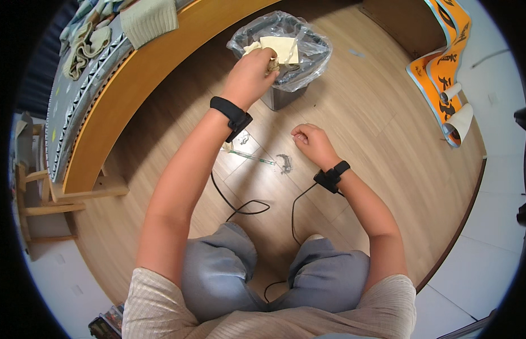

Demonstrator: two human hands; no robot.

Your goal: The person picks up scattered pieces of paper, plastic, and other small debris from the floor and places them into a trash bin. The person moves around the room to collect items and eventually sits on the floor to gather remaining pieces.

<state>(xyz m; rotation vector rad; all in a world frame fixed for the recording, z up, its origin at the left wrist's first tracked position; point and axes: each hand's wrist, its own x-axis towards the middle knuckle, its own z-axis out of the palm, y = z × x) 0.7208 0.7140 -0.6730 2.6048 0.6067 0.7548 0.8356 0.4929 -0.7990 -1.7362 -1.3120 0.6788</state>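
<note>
My left hand (256, 74) is over the near left rim of a grey trash bin (282, 98) lined with a clear plastic bag (307, 72). Its fingers are closed on a crumpled brownish piece, too small and covered to name. Beside the fingers, pale yellow paper (282, 47) lies at the bin's mouth. My right hand (312, 142) hangs above the floor with curled fingers and nothing visible in it. Between the arms, a clear and green pen-like stick (254, 157), a clump of grey dust or hair (284, 164) and a small crumpled scrap (244, 137) lie on the wood floor.
Black cables (250, 212) run along the floor from near my wrists to my legs. A bed with an orange wooden side (114, 106) and clothes on top stands at left, by a wooden chair (47, 207). An orange banner with writing (439, 72) hangs down beside a brown box (405, 27).
</note>
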